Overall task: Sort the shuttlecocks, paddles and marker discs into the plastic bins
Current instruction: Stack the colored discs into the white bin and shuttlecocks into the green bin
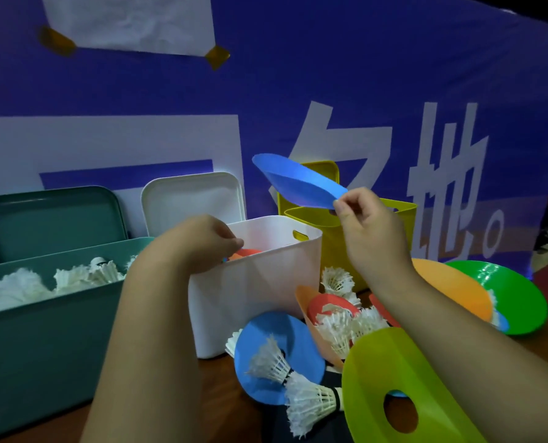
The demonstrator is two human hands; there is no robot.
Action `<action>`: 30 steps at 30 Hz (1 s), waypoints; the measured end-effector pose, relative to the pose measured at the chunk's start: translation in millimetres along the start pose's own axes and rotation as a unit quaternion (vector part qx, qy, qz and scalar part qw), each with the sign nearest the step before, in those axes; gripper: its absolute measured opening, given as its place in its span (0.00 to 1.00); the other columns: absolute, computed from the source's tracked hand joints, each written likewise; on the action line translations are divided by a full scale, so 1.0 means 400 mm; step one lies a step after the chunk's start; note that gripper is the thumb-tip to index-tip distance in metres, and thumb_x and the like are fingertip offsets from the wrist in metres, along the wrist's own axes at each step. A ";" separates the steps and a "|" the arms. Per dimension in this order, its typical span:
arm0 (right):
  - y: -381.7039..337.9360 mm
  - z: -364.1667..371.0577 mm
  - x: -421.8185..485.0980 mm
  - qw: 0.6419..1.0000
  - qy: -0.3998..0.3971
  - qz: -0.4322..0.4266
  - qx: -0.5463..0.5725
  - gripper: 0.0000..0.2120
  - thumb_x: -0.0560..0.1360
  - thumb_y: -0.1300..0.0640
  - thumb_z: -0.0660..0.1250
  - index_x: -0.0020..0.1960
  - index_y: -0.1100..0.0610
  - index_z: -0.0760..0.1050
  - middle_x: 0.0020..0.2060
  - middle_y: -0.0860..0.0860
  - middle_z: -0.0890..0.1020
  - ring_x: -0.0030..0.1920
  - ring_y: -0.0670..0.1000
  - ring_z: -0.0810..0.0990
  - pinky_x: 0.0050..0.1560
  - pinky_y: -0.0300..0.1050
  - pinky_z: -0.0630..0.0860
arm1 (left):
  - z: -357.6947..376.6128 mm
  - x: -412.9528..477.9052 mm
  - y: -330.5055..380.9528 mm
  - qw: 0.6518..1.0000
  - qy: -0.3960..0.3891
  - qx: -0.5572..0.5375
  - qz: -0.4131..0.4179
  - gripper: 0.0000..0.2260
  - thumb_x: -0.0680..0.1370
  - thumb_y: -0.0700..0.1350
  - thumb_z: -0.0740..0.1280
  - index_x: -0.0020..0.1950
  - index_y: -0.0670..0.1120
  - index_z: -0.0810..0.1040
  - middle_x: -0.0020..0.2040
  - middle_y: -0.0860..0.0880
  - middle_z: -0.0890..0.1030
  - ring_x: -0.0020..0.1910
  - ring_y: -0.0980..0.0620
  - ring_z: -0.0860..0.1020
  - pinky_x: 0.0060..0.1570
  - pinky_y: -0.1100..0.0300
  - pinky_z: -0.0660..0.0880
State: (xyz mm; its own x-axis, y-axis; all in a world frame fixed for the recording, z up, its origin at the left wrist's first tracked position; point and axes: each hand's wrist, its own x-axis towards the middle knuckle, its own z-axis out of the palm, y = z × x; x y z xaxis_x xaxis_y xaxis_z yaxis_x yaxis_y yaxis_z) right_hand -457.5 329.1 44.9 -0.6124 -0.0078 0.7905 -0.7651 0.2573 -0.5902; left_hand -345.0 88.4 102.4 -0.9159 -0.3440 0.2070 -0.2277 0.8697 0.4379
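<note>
Hands: right hand (367, 225) pinched one thin blue plastic marker disc (298, 182) by its rim, above the yellow plastic bin (408, 225); left hand (207, 243)'s fingers (234, 243) curled inside the white plastic bin (256, 292), grip unclear.
Bins: three; the teal plastic bin (42, 330) held feathered white shuttlecocks (87, 276).
Table (218, 394): at least six coloured discs (263, 337), several loose shuttlecocks (311, 404).

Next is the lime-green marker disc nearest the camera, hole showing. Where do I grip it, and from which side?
Pinch the lime-green disc by its thin rim on the left, coming from above-left. It lies tilted on the pile, so that edge looks free, while the right forearm crosses its right side. The right hand holds the lifted blue disc by its rim likewise.
</note>
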 end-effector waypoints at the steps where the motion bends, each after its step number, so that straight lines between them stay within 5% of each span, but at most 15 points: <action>1: -0.003 0.019 0.006 1.000 -0.007 -0.017 -0.012 0.06 0.85 0.52 0.66 0.50 0.50 0.78 0.40 0.46 0.81 0.43 0.45 0.79 0.36 0.33 0.69 | -0.004 -0.002 -0.003 1.000 -0.001 0.002 0.000 0.10 0.82 0.54 0.68 0.48 0.51 0.86 0.43 0.52 0.85 0.45 0.52 0.82 0.56 0.51 0.81; 4: 0.005 0.086 0.036 0.992 -0.112 -0.023 -0.061 0.06 0.85 0.53 0.66 0.51 0.51 0.81 0.44 0.46 0.84 0.46 0.46 0.80 0.41 0.38 0.73 | -0.006 -0.001 -0.013 1.000 -0.005 0.005 -0.003 0.12 0.82 0.55 0.68 0.46 0.51 0.86 0.43 0.52 0.86 0.45 0.52 0.83 0.56 0.50 0.82; 7: 0.018 0.138 0.050 0.953 -0.269 -0.016 -0.141 0.11 0.85 0.53 0.64 0.56 0.53 0.85 0.58 0.50 0.85 0.60 0.53 0.81 0.56 0.47 0.74 | -0.006 0.010 -0.029 1.000 -0.007 -0.013 -0.011 0.12 0.82 0.55 0.67 0.46 0.51 0.86 0.45 0.53 0.87 0.48 0.50 0.85 0.56 0.48 0.83; 13: 0.027 0.076 0.001 0.969 -0.216 -0.006 -0.123 0.12 0.85 0.55 0.62 0.56 0.50 0.85 0.54 0.45 0.83 0.55 0.46 0.78 0.46 0.37 0.68 | 0.003 0.021 -0.021 0.998 0.009 -0.039 0.041 0.09 0.82 0.51 0.67 0.49 0.50 0.86 0.46 0.52 0.88 0.46 0.50 0.86 0.52 0.51 0.84; 15: 0.032 0.027 -0.029 0.968 -0.219 0.020 -0.121 0.12 0.86 0.54 0.62 0.55 0.47 0.85 0.46 0.40 0.82 0.49 0.42 0.78 0.40 0.29 0.65 | 0.014 0.016 0.011 0.995 0.012 -0.052 0.078 0.07 0.82 0.50 0.68 0.50 0.51 0.85 0.46 0.54 0.88 0.45 0.53 0.86 0.49 0.54 0.83; 19: 0.039 -0.079 -0.102 0.963 -0.234 0.081 -0.102 0.12 0.85 0.53 0.63 0.51 0.43 0.84 0.32 0.34 0.81 0.36 0.37 0.78 0.31 0.33 0.65 | 0.063 0.004 0.083 0.989 -0.057 -0.033 0.130 0.06 0.83 0.52 0.68 0.53 0.55 0.84 0.45 0.57 0.87 0.43 0.59 0.85 0.46 0.55 0.84; 24: 0.046 -0.199 -0.210 0.962 -0.222 0.133 -0.089 0.10 0.84 0.50 0.66 0.49 0.42 0.85 0.41 0.45 0.86 0.43 0.46 0.82 0.42 0.51 0.77 | 0.138 -0.018 0.175 0.964 -0.156 0.102 0.192 0.08 0.80 0.57 0.70 0.58 0.60 0.84 0.53 0.57 0.84 0.53 0.54 0.82 0.58 0.51 0.81; 30: 0.085 -0.292 -0.307 0.956 -0.219 0.102 -0.167 0.06 0.79 0.53 0.75 0.54 0.45 0.84 0.53 0.42 0.81 0.56 0.41 0.78 0.57 0.39 0.70 | 0.211 -0.041 0.253 0.931 -0.188 0.184 0.252 0.09 0.77 0.58 0.73 0.55 0.57 0.84 0.50 0.59 0.83 0.50 0.58 0.80 0.58 0.51 0.79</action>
State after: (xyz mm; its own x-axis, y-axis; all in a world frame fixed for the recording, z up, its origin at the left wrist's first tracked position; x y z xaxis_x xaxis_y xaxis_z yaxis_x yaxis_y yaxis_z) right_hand -385.2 451.8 -53.1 -0.8230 -0.3091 0.4765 -0.5589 0.5902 -0.5824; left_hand -381.1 211.7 69.3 -0.9724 0.2289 -0.0453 0.2279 0.9734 0.0243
